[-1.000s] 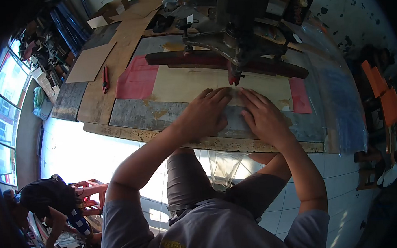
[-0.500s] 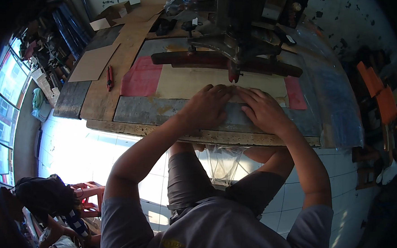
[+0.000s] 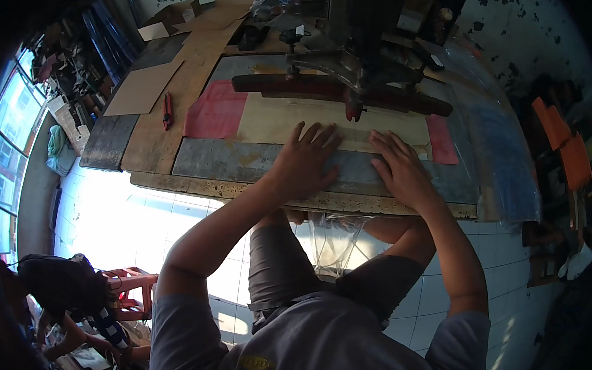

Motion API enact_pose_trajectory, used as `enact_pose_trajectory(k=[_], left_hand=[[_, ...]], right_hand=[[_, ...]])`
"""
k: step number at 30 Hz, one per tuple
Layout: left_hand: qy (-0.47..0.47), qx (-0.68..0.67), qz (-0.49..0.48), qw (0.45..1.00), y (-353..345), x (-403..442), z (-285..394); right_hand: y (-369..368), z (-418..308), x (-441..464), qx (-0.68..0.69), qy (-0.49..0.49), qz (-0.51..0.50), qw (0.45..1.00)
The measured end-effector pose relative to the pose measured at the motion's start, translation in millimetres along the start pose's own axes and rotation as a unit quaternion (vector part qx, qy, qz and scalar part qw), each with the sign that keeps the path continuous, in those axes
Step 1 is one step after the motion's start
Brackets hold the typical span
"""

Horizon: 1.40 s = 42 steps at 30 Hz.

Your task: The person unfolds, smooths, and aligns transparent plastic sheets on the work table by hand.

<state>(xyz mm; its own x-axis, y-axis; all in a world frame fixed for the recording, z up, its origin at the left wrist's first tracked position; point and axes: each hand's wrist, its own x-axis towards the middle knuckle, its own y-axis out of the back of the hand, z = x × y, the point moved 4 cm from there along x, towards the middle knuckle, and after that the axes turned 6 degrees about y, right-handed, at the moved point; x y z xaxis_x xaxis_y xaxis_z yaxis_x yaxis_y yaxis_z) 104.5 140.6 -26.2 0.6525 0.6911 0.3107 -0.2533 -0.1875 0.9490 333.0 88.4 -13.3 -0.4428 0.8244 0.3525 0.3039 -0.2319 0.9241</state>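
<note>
My left hand (image 3: 306, 159) lies flat, fingers spread, with its fingertips on the front edge of a long pale-yellow sheet (image 3: 266, 123). My right hand (image 3: 402, 168) is also flat with fingers extended, touching the same edge farther right. Neither hand holds anything. Pink-red material shows at the sheet's left end (image 3: 217, 112) and right end (image 3: 443, 140); I cannot tell how it is joined. Beneath lies a grey plate (image 3: 207, 157). Just beyond my fingers, a machine's dark red bar (image 3: 291, 85) spans the sheet and hides part of it.
A red utility knife (image 3: 167, 111) lies on the wooden board to the left, beside a brown cardboard piece (image 3: 145, 89). Clear plastic sheeting (image 3: 506, 167) drapes over the table's right side. A red stool (image 3: 133, 291) stands on the floor at left, near another person's arm (image 3: 70, 337).
My hands have moved apart along the sheet's front edge, the left one leftward and the right one rightward. Their fingers are now more spread. The whole view has shifted slightly.
</note>
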Motion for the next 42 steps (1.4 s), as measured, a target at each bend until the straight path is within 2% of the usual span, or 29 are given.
enact_pose_trajectory(k=[1, 4, 7, 13, 16, 21, 34, 37, 42], left_hand=[[0.001, 0.003, -0.002, 1.000, 0.6, 0.4, 0.7], [0.000, 0.000, 0.007, 1.000, -1.7, 0.0, 0.8], [-0.001, 0.002, 0.006, 1.000, 0.4, 0.4, 1.7], [-0.013, -0.001, 0.023, 1.000, 3.8, 4.7, 9.3], [-0.051, -0.086, -0.015, 0.995, 4.6, 6.9, 25.2], [0.001, -0.081, 0.012, 0.997, -8.9, 13.2, 26.4], [0.020, -0.084, 0.031, 0.996, -25.9, 48.9, 1.2], [0.011, -0.042, 0.015, 0.999, -27.2, 48.5, 5.4], [0.026, -0.084, 0.008, 0.996, -23.7, 50.4, 5.3]], right_hand=[[1.1, 1.0, 0.2, 0.005, 0.008, -0.002, 1.000], [6.9, -8.8, 1.9, -0.092, 0.045, 0.001, 0.995], [16.6, -23.2, 7.2, -0.037, 0.059, 0.008, 0.998], [1.9, -31.3, 6.0, 0.007, 0.007, -0.031, 0.999], [-3.3, -29.2, 9.2, -0.006, 0.018, -0.013, 1.000], [-11.9, -17.3, 26.8, -0.004, 0.001, -0.006, 1.000], [-19.9, 12.5, 62.8, -0.014, -0.007, 0.000, 1.000], [-19.1, 14.4, 63.9, -0.006, 0.002, 0.002, 1.000], [-15.9, 14.2, 67.3, 0.022, -0.011, -0.012, 1.000]])
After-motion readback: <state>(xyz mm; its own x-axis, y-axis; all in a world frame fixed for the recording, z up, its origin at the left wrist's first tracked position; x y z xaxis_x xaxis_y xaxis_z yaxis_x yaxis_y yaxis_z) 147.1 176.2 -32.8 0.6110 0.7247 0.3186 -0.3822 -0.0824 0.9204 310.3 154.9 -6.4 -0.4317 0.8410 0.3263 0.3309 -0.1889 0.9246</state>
